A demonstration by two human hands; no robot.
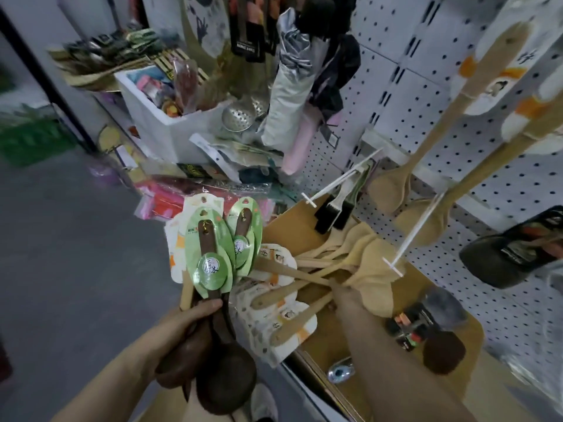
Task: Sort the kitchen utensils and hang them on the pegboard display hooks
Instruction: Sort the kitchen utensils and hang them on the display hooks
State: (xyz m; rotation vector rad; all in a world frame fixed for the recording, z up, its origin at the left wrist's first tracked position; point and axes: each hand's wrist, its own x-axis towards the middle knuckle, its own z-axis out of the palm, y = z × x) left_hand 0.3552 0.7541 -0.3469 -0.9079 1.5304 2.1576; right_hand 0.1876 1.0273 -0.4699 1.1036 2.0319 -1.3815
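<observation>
Just left of the cardboard box (289, 229), left hand (179, 327): fingers and thumb wrapped round a bunch of dark wooden spoons (210, 248), gripped low on the handles, with bowls hanging below the fist and handles fanned upward.
On those handles, green cards (213, 269): oval labels, with white-and-orange cards behind them.
Inside the box, right hand (341, 292): reached in from the near side and buried among pale wooden spoons (374, 257); fingers hidden, so grip cannot be told.
Inside the box, heap: pale spoons lying loose, handles crossing toward the left edge and resting over white printed cards (283, 324).
At the right end of the box, small dark packets (426, 324): too blurred to name.
Above the box, white hooks (341, 181): two, sticking out from the pegboard (411, 95).
On the left hook, black brushes (330, 213): hanging just over the box's far edge.
On the pegboard above the box, hanging spoons (393, 187): pale wood, bowls down, carded at the top.
Right of the box, black spatula (502, 257): packaged, hanging against the pegboard.
Beyond the box to the far left, white foam box (170, 123): filled with mixed goods, with a metal skimmer (236, 117) leaning at its right side.
</observation>
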